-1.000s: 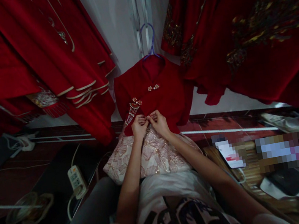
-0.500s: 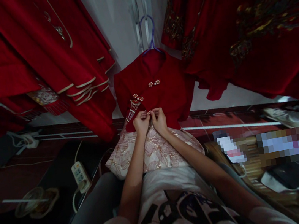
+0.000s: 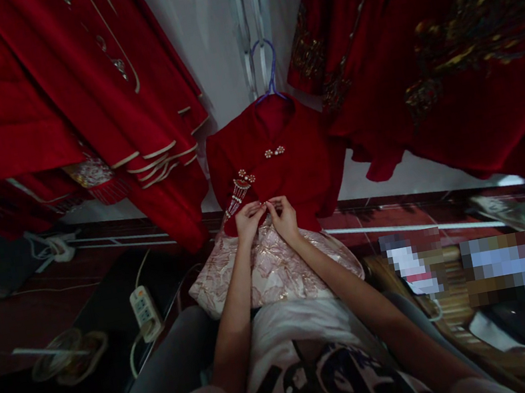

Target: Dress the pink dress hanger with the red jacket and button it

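Note:
A small red dress top [image 3: 299, 176] with a pale pink and gold floral skirt [image 3: 281, 261] hangs in front of me on a purple hanger [image 3: 271, 59]. Beaded flower fastenings [image 3: 275, 152] sit below its collar, and a beaded tassel ornament [image 3: 240, 190] lies on its left side. At the waist, my left hand [image 3: 248, 220] and my right hand [image 3: 284, 215] are held close together, thumbs and fingers pinched. Whatever lies between the fingertips is too small to make out.
Red garments [image 3: 135, 110] hang on the left, and embroidered red ones [image 3: 430, 85] on the right. A power strip [image 3: 145, 313] and a clear plastic container [image 3: 57, 355] rest on a black surface at left. A slatted wooden stand [image 3: 457, 308] at right carries blurred items.
The view has shifted slightly, so everything appears a little lower and to the right. My hands stay pinched at the waist of the dress, with small finger movements.

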The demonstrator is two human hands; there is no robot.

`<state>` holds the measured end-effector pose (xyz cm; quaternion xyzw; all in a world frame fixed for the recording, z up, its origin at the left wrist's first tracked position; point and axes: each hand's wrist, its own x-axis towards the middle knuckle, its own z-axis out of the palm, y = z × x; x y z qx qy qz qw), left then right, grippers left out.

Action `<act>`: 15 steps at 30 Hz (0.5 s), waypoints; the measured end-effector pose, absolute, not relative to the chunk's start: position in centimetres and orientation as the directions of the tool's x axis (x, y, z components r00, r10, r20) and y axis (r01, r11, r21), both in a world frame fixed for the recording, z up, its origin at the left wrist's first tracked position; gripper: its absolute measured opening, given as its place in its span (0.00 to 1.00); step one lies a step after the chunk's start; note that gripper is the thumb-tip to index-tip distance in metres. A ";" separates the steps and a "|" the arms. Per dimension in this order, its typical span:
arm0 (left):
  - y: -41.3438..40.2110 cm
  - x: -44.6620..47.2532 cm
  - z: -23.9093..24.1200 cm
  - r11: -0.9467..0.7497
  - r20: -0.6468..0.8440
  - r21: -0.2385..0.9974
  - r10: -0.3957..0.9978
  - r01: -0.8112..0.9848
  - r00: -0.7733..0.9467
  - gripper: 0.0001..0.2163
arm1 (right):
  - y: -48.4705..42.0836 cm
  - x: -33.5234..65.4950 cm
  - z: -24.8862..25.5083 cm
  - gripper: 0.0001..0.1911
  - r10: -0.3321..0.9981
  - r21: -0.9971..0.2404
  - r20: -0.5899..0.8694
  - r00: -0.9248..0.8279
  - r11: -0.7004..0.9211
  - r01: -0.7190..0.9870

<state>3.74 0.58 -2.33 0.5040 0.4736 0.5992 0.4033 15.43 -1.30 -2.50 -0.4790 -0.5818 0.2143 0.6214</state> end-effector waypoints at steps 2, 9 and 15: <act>0.4 4.0 -2.4 -0.255 0.260 0.966 0.944 0.048 -0.202 0.12 | -1.4 15.4 -2.5 0.13 0.826 -0.848 0.511 0.239 0.440 0.296; -0.7 4.1 -2.1 -0.289 0.313 0.947 0.929 0.141 -0.198 0.09 | -1.8 15.4 -2.3 0.13 0.798 -0.836 0.535 0.276 0.455 0.307; -0.9 3.5 -1.4 -0.307 0.351 0.921 0.920 0.240 -0.172 0.08 | -1.7 15.5 -2.2 0.13 0.833 -0.858 0.503 0.229 0.449 0.251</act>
